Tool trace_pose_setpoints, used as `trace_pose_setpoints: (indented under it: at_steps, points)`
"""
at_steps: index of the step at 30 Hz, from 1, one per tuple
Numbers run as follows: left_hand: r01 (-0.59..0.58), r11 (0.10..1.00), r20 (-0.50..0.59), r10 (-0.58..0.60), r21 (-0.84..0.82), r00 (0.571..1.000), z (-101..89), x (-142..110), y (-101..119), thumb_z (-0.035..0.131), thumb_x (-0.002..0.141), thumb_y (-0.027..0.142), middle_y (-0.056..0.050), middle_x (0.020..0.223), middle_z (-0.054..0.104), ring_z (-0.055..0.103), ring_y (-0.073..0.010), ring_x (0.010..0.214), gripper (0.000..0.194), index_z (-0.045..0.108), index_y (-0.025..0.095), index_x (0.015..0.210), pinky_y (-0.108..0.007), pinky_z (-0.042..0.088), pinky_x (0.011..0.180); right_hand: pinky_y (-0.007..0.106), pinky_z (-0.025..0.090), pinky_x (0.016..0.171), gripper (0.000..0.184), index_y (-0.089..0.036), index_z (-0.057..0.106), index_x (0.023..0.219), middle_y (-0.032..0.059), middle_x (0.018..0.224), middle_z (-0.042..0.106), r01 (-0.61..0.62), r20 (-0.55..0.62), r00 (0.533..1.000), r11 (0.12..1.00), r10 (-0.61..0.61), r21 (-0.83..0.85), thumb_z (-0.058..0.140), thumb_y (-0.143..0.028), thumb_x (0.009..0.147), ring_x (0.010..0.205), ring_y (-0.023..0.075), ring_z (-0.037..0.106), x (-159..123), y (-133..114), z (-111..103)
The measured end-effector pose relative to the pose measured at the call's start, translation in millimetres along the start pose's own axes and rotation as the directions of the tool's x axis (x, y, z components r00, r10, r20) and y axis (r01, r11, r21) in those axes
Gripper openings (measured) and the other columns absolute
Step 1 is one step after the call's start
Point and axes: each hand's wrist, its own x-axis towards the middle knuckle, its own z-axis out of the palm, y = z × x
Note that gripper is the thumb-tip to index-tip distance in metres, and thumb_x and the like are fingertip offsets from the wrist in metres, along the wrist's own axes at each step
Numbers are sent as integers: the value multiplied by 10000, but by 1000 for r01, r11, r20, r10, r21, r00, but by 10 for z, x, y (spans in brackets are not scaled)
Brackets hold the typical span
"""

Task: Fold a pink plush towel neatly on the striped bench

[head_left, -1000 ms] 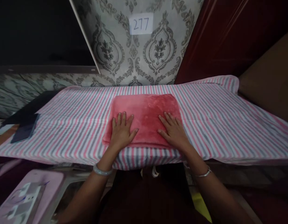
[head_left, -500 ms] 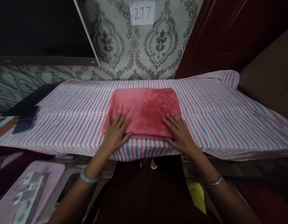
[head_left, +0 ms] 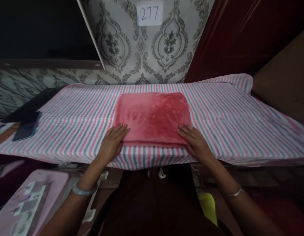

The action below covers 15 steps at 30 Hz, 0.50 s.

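A folded pinkish-red plush blanket [head_left: 152,114] lies flat on the striped cloth [head_left: 80,114], its layered fold edge facing me. My left hand [head_left: 112,141] rests on its near left corner, fingers stretched out and pointing away from me. On the near right corner lies my right hand [head_left: 194,141], fingers extended over the plush and thumb tucked out of sight by the front edge. Neither hand grips the fabric. A pale bangle circles my left wrist and a thin silver one my right.
A phone-like dark slab [head_left: 26,129] lies at the table's left end. A dark screen [head_left: 43,32] hangs at the back left. A card marked 277 [head_left: 150,13] is on the patterned wall. Lower left, a power strip [head_left: 31,209] rests on a pink stool [head_left: 54,178].
Both hands have slid outward and slightly toward me, from the blanket's top to its near corners. The blanket's front edge now shows more fully.
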Motion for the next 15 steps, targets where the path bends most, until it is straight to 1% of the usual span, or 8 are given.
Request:
trace_pose_setpoints:
  at_steps: [2,3,5,6,8,10,13,15]
  points:
    - [-13,1000,-37,12,-28,999,-93,43,46,452,906,186,-118,1480,606,528,-293,1415,541,580,184,1432,-583,380,1190,650,339,1181,496,-287,547,1488,80,1486,598,-41,2,999,999,41,15,508,-286,993,1446,310,477,53,-65,-78]
    - [-13,999,-66,10,-35,998,-140,92,101,457,937,225,-114,1465,620,537,-293,1406,512,572,194,1435,-591,354,1205,654,317,1194,459,-289,576,1460,77,1459,622,-59,-5,998,998,60,22,521,-335,1006,1427,310,500,124,-112,-119]
    - [-1,999,-123,-3,-37,992,-189,228,282,454,987,289,-115,1478,609,511,-290,1428,502,524,200,1476,-593,297,1238,627,314,1211,425,-274,605,1432,78,1440,637,-86,-20,996,996,87,31,489,-378,1037,1422,298,508,343,-220,-166]
    - [1,1000,-136,-6,-31,991,-175,298,401,449,1002,305,-124,1513,575,472,-291,1459,520,485,193,1509,-587,275,1250,604,323,1216,429,-260,602,1438,81,1458,623,-87,-14,996,996,88,32,447,-374,1055,1435,288,494,476,-275,-163]
    - [-8,1000,-122,6,-9,992,-59,402,660,457,1012,324,-145,1595,474,382,-301,1516,564,421,177,1555,-577,255,1260,571,323,1230,459,-246,572,1475,78,1525,561,-65,41,997,998,64,23,371,-358,1078,1475,268,442,735,-369,-93]
    - [-44,999,-72,46,26,996,145,424,889,484,1008,344,-144,1632,420,338,-316,1537,572,429,190,1556,-591,239,1261,558,309,1245,479,-251,531,1513,62,1584,493,-21,146,989,1000,20,4,350,-362,1084,1509,257,389,915,-424,42]
    - [-76,994,-35,79,74,996,450,338,1076,518,993,349,-126,1621,442,321,-328,1542,578,449,212,1551,-626,198,1265,562,296,1252,502,-253,479,1551,54,1641,407,18,279,960,999,-4,-47,384,-386,1077,1547,264,313,968,-430,267]
    - [-63,994,-43,67,89,997,560,273,1104,519,990,325,-116,1611,460,321,-317,1543,572,458,211,1548,-619,181,1273,561,285,1258,511,-268,453,1568,46,1660,371,20,301,954,998,1,-67,395,-392,1076,1561,257,281,909,-408,370]
